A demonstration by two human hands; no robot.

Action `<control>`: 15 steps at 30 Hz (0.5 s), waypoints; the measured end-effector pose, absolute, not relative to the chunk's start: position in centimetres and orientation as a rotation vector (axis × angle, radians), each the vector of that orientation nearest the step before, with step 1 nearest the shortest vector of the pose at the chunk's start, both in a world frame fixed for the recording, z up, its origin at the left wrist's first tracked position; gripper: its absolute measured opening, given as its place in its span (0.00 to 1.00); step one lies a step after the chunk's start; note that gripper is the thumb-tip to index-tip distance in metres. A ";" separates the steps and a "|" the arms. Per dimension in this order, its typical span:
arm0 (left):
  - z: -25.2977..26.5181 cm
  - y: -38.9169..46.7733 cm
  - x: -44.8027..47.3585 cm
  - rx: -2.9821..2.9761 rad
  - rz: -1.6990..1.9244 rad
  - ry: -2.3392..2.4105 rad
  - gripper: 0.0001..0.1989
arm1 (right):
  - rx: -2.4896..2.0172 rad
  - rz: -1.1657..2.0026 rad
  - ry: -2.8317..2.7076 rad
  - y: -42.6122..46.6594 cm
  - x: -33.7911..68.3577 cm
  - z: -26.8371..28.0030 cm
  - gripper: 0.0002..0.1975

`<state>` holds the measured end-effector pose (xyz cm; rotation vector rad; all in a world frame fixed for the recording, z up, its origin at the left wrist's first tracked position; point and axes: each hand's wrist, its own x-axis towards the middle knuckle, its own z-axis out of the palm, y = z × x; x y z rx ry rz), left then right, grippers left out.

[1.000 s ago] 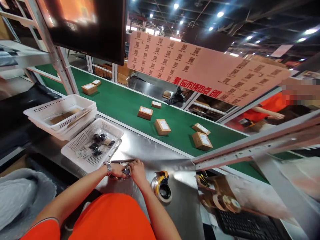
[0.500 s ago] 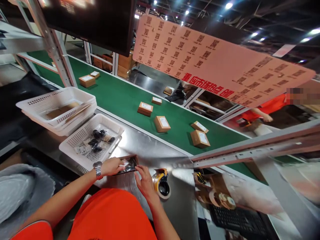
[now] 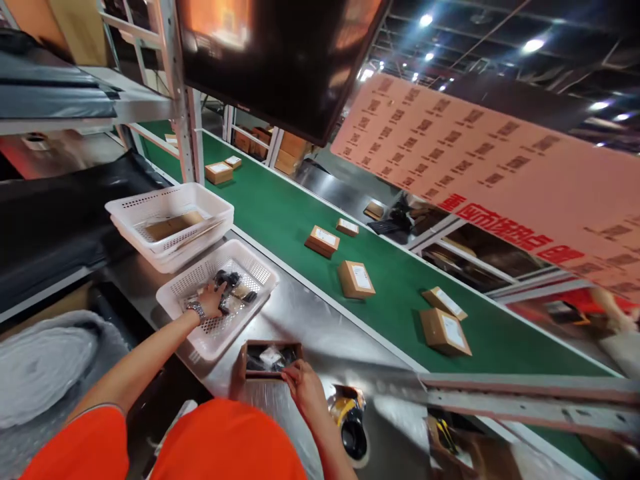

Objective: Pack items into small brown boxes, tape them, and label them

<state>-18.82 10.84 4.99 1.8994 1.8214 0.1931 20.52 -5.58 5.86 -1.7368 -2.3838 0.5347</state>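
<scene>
Steel bench (image 3: 295,313) below, and my left hand (image 3: 212,300) spreads its fingers over bagged items (image 3: 246,293) in the white basket (image 3: 204,343); my right hand (image 3: 305,385) grips the open box's (image 3: 264,375) near edge!

We see, at left, white baskets (image 3: 257,267) patterned with small holes, black items (image 3: 230,278) in the near one; near us, a brown open box (image 3: 265,375), a yellow-and-black tape dispenser (image 3: 345,410) and our plain orange shirt (image 3: 227,443); beyond, a green belt (image 3: 280,210) with brown, white-labelled boxes (image 3: 349,280), and a pink board (image 3: 565,173) bearing dark code rows and red lettering
</scene>
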 end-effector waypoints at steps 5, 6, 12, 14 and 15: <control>3.0 15.3 -19.7 1.985 -0.238 1.697 0.83 | -1.815 0.401 -2.350 -4.0 20.0 5.0 0.16; 2.8 16.2 -19.7 2.006 -0.276 1.653 0.84 | -1.822 0.347 -2.339 -3.9 19.9 4.6 0.15; 1.5 20.9 -20.2 2.046 -0.130 1.392 0.69 | -1.771 0.255 -2.275 -4.6 20.4 3.7 0.16; 1.3 21.8 -20.1 2.017 -0.093 1.358 0.61 | -1.715 0.387 -2.232 -4.3 20.5 4.9 0.21; 1.2 22.0 -20.0 2.001 -0.058 1.369 0.56 | -1.698 0.460 -2.204 -3.7 20.2 5.7 0.24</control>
